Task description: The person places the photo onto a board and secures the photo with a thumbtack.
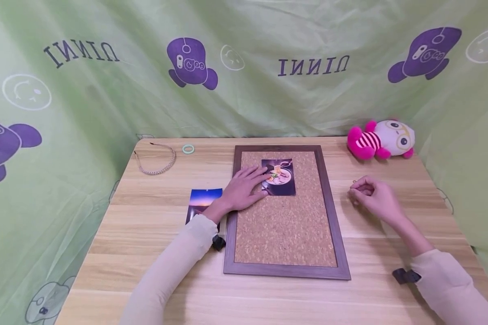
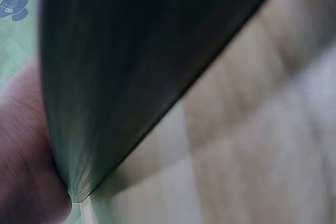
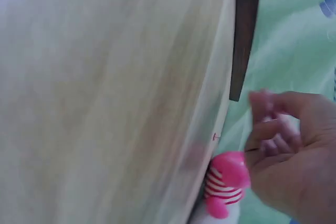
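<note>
My left hand (image 1: 244,187) lies flat with spread fingers on a corkboard (image 1: 284,230) in a dark wooden frame. Its fingertips press the left side of a food photo (image 1: 282,187) on the board's upper part. Under my left forearm is a sunset photo (image 1: 205,197), partly hidden, on the table. To the right of the board, my right hand (image 1: 376,198) is just above the table, with fingers curled and thumb and forefinger tips together. Whether something tiny is between them cannot be seen. A small red pin-like thing (image 3: 216,137) shows near this hand in the right wrist view.
A pink and white plush toy (image 1: 390,140) lies at the table's back right. At the back left are a beaded headband (image 1: 158,171) and a mint-green ring (image 1: 188,149). Green printed curtains (image 1: 252,108) hang around the wooden table (image 1: 146,253).
</note>
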The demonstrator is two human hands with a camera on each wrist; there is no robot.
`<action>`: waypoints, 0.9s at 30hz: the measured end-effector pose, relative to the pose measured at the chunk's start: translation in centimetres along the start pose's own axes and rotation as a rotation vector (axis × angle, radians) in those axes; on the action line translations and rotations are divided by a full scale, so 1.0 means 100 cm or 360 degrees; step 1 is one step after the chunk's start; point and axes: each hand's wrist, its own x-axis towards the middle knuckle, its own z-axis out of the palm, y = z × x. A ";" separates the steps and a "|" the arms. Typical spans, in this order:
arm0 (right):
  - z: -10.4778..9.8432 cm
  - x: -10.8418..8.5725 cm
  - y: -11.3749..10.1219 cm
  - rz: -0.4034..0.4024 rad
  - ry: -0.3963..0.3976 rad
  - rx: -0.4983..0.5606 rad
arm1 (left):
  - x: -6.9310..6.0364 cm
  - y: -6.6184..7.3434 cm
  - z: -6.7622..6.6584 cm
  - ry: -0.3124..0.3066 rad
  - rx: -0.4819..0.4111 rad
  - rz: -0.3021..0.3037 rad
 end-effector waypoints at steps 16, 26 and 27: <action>0.026 0.021 -0.047 -0.0042 0.0151 0.0486 | 0.000 -0.002 0.003 -0.0001 0.0029 -0.0005; 0.041 0.034 -0.066 -0.0072 0.0142 0.0484 | -0.001 -0.001 0.001 0.0004 0.0042 0.0006; 0.043 0.035 -0.067 -0.0070 0.0137 0.0502 | -0.001 -0.002 0.001 0.0002 0.0040 0.0008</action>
